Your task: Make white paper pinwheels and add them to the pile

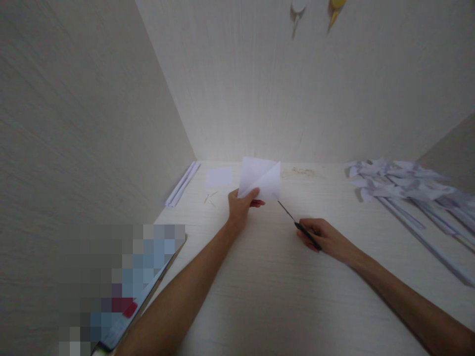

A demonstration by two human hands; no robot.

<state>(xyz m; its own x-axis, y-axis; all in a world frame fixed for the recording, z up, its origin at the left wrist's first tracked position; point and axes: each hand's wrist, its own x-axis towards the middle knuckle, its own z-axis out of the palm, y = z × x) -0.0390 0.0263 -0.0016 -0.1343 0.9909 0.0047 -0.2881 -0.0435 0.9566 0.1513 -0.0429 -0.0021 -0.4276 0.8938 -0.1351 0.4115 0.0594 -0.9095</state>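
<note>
dim, greyish light is strongest low on the back wall and falls off toward murky corners; the held paper shows palest; the left wall lies in shade; wide-angle stretch splays the edges; fine detail is soft; coarse pixel blocks mask the lower left.

White paper in left grip

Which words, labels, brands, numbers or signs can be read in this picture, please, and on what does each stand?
No text can be read.
White sheet in the left hand: no writing visible.
Black-handled tool in the right hand: too small to read any marking.
Flat object at lower left: mostly pixelated, unreadable.
</note>
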